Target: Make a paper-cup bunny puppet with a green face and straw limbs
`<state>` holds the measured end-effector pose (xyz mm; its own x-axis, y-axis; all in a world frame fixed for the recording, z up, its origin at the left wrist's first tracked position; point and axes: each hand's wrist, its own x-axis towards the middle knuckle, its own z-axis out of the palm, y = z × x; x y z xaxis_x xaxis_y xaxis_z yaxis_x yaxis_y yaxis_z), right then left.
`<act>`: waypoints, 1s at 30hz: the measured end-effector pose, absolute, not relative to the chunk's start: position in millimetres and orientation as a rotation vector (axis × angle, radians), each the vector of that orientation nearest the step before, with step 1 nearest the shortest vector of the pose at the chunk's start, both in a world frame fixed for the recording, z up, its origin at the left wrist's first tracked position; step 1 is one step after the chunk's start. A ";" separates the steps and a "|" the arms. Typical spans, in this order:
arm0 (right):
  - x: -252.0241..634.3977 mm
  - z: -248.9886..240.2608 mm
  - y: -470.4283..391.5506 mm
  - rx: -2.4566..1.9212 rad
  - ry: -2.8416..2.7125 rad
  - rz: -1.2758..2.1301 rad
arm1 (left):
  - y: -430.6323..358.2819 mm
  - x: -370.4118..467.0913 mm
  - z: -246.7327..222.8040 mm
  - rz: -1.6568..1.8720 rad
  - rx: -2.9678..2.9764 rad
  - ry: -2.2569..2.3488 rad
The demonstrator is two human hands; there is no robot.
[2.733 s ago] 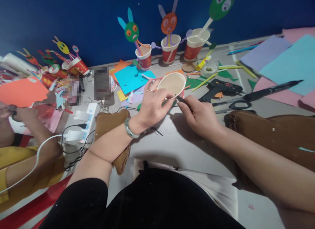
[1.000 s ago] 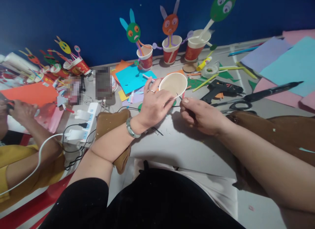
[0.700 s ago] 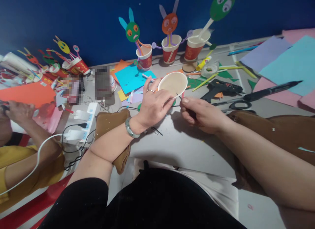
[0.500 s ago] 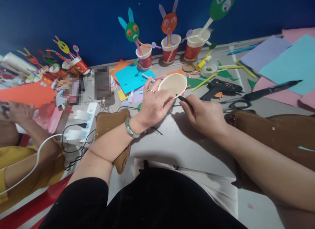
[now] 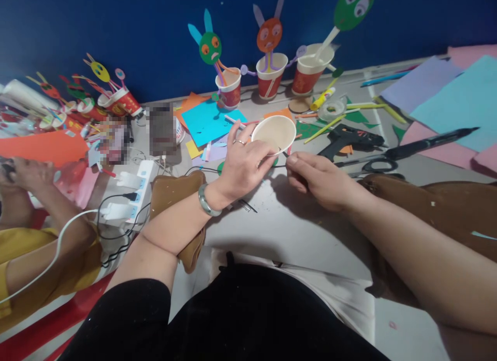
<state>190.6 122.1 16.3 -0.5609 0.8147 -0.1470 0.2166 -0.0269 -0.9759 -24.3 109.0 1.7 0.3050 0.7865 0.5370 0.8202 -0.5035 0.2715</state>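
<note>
My left hand [image 5: 243,164], with a ring and a bracelet at the wrist, grips a white-lined paper cup [image 5: 276,133] by its near side. The cup is tilted so its open mouth faces me. My right hand [image 5: 320,177] is closed round a thin black pointed tool [image 5: 286,154], mostly hidden by the fingers; its exact kind cannot be made out. The tool meets the cup's wall just below the near rim, and a dark tip seems to show inside the cup.
Behind stand red paper cups [image 5: 271,85] with paper-faced figures. A glue gun [image 5: 351,139], scissors [image 5: 392,156] and a tape roll [image 5: 332,108] lie right. Coloured paper [image 5: 446,99] is at far right. A power strip [image 5: 143,187] and another person's hands [image 5: 33,174] are left.
My right hand has rolled and shifted its fingers on the black tool, so less of the tool shows. My left hand and the cup stay almost where they were.
</note>
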 end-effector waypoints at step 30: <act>187.8 12.2 115.5 -1.038 -1.919 1.284 | 126.7 -36.4 8.7 -1.928 -2.654 -1.784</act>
<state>187.8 115.5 12.2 -0.5136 0.8562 0.0559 0.2748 0.2258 -0.9346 -36.4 126.7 8.7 0.0946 0.9096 0.4047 0.3329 -0.4120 0.8482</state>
